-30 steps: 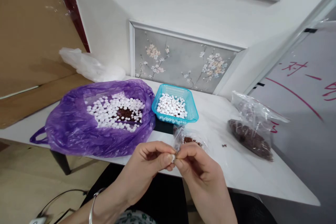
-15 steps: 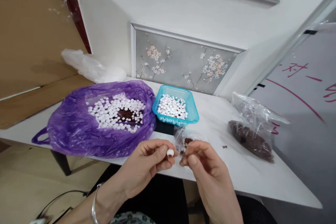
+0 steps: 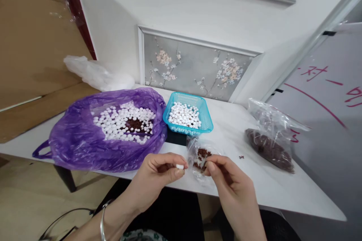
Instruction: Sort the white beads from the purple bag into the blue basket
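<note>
So the left hand (image 3: 158,175) has its thumb and forefinger pinched nearly closed on one small white bead (image 3: 180,166), with the other fingers curled underneath. The right hand (image 3: 226,180) is pinched too, fingertips at the edge of a little clear bag (image 3: 202,156) of dark reddish-brown bits lying on the white table (image 3: 232,135). I can't tell if it's got one of the bits or just the plastic.

Compared with half a second ago, the right hand has slid away from the left and gone down to that little bag, so there's now a clear gap between the two hands. A second back they were fingertip to fingertip around the bead. The left hand has barely shifted and hasn't let go.

Behind the hands: a purple plastic bag (image 3: 76,139) spread open with lots of white beads, a turquoise basket (image 3: 207,118) with more, and a bigger clear bag (image 3: 268,139) of brown stuff well off to the right.
</note>
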Demonstrator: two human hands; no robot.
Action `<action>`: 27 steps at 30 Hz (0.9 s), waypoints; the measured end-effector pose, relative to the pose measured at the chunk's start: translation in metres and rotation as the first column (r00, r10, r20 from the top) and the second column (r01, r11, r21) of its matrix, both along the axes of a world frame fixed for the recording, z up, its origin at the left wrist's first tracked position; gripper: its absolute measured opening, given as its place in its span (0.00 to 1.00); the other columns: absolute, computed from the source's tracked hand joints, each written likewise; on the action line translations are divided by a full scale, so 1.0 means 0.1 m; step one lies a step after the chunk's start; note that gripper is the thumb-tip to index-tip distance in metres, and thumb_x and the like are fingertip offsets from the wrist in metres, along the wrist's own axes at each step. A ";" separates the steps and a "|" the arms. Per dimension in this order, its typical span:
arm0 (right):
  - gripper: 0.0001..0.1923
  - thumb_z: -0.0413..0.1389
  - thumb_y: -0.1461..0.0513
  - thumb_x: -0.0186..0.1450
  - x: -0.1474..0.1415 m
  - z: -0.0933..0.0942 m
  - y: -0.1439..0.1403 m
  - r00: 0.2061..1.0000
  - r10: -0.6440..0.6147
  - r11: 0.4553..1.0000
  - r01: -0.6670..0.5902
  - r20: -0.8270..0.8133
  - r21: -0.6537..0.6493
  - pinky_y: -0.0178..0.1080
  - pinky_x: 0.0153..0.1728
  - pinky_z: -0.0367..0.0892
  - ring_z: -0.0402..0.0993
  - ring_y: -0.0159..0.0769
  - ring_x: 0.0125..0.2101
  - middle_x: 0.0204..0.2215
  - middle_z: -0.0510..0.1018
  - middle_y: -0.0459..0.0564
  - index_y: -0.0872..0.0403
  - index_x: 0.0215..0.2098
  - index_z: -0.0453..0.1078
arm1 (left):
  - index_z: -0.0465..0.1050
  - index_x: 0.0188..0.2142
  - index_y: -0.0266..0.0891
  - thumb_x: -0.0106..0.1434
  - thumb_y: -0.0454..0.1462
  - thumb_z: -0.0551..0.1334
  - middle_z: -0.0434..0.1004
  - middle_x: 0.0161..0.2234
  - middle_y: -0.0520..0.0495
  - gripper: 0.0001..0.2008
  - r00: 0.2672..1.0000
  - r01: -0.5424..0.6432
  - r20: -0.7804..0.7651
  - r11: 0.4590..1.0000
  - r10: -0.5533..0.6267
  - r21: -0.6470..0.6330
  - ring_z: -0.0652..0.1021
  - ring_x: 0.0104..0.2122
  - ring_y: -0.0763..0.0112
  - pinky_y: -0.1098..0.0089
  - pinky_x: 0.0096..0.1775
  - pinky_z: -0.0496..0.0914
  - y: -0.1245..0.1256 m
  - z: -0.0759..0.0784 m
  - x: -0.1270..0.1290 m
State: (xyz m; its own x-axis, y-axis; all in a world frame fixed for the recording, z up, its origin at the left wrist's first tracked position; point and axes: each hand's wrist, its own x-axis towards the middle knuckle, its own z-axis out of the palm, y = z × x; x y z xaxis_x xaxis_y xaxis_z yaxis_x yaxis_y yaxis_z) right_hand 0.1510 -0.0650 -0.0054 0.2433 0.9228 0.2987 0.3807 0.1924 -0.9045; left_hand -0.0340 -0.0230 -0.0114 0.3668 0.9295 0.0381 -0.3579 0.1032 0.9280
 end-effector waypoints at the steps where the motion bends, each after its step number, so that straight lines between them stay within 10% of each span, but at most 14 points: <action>1: 0.09 0.54 0.56 0.67 0.02 -0.03 0.03 0.998 -0.017 1.000 0.016 0.065 0.003 0.34 0.32 0.70 0.75 0.35 0.29 0.28 0.79 0.46 0.51 0.36 0.73 | 0.83 0.30 0.42 0.52 0.36 0.73 0.79 0.30 0.50 0.03 1.000 -0.013 -0.007 1.000 0.013 -0.007 0.72 0.31 0.75 0.76 0.35 0.66 0.00 -0.01 0.00; 6: 0.14 0.47 0.63 0.69 0.07 -0.21 0.25 0.806 -0.075 0.995 0.102 0.587 -0.013 0.41 0.35 0.71 0.79 0.42 0.35 0.39 0.82 0.55 0.54 0.43 0.74 | 0.82 0.38 0.38 0.57 0.39 0.68 0.79 0.27 0.48 0.10 0.993 -0.062 -0.102 0.998 0.059 -0.020 0.74 0.27 0.74 0.72 0.34 0.69 0.12 0.06 0.10; 11: 0.12 0.53 0.69 0.60 -0.02 -0.34 0.42 0.681 0.027 0.989 0.090 0.732 -0.121 0.38 0.23 0.62 0.79 0.45 0.28 0.29 0.82 0.54 0.52 0.36 0.77 | 0.77 0.48 0.33 0.66 0.41 0.56 0.82 0.35 0.42 0.18 0.798 -0.055 -0.499 0.865 0.339 0.499 0.79 0.32 0.66 0.67 0.36 0.73 0.60 0.33 0.31; 15: 0.10 0.54 0.71 0.58 -0.07 -0.39 0.44 0.626 0.061 0.985 0.086 0.778 -0.147 0.36 0.22 0.56 0.77 0.42 0.26 0.30 0.81 0.53 0.52 0.28 0.74 | 0.72 0.55 0.34 0.63 0.35 0.58 0.80 0.48 0.40 0.21 0.653 -0.046 -0.570 0.778 0.498 0.627 0.79 0.42 0.60 0.64 0.47 0.70 1.09 0.54 0.26; 21: 0.12 0.50 0.71 0.61 -0.05 -0.44 0.41 0.665 0.031 0.994 0.061 0.746 -0.095 0.37 0.25 0.59 0.76 0.42 0.30 0.34 0.79 0.54 0.53 0.32 0.74 | 0.81 0.44 0.38 0.58 0.34 0.60 0.84 0.42 0.44 0.15 0.424 0.150 -0.756 0.784 0.499 0.602 0.79 0.43 0.57 0.65 0.49 0.67 1.26 0.60 -0.45; 27: 0.15 0.46 0.68 0.63 -0.06 -0.44 0.42 0.788 -0.026 1.000 0.017 0.615 0.021 0.39 0.30 0.67 0.75 0.41 0.32 0.35 0.78 0.55 0.53 0.27 0.74 | 0.83 0.32 0.43 0.54 0.29 0.59 0.85 0.33 0.47 0.14 0.231 0.334 -0.899 0.838 0.371 0.431 0.81 0.37 0.61 0.70 0.41 0.69 1.11 0.25 -0.91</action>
